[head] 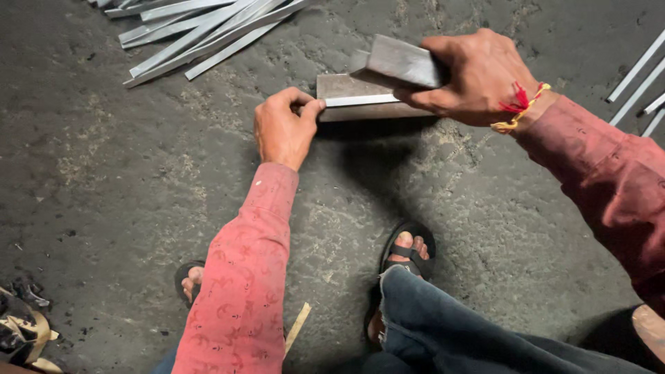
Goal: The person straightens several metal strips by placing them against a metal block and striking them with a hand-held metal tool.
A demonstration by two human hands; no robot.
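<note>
The left hand [282,128] pinches the left end of a thin bright metal strip [360,101] between thumb and fingers; the strip lies flat on a heavy steel block [346,88] resting on the dark floor [111,173], running rightward away from the pinch. The right hand [478,76] is wrapped tight around a grey metal bar [398,62], held just above the strip's right part; a heap of similar strips [201,31] lies far left, and sandalled feet [409,251] sit near.

Two hands: left hand [282,130], right hand [478,77]. Two metal blocks: one [398,62] raised, one [364,99] on floor. One strip pile [201,31] at 11 o'clock. Three loose strips [641,86] at 2 o'clock. Two sandals [410,251].
</note>
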